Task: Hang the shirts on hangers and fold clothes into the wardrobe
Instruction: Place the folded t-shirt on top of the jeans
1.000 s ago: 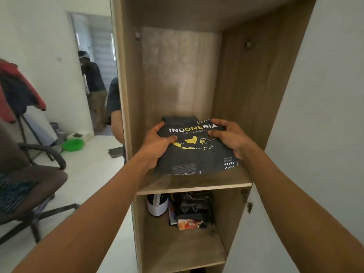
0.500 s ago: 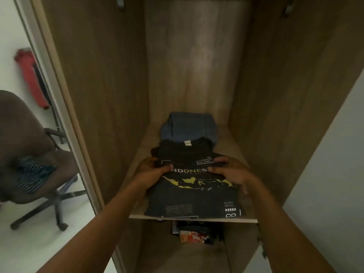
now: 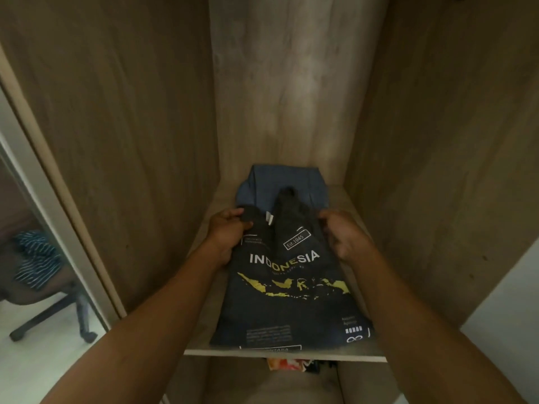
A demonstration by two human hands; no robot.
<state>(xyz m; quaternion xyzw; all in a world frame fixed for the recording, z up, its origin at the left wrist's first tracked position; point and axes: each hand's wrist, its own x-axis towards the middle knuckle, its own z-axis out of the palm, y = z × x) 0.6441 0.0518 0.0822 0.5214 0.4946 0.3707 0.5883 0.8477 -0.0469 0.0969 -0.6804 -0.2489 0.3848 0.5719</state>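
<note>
A folded black T-shirt (image 3: 291,307) with white "INDONESIA" lettering and a yellow map print lies on the wooden wardrobe shelf (image 3: 370,355). Its far collar end is bunched upward. My left hand (image 3: 226,233) grips the shirt's top left corner. At the top right edge my right hand (image 3: 344,234) holds the cloth with curled fingers. A folded blue garment (image 3: 280,182) lies behind the black shirt against the back panel, partly covered by it.
The wardrobe's side walls (image 3: 122,141) close in left and right. More clothes, one colourful (image 3: 287,363), sit on the shelf below. An office chair (image 3: 43,287) with striped cloth stands outside at the left.
Both hands have slid from the shirt's middle to its far corners, and the collar end now bunches up. The camera has come closer to the shelf.
</note>
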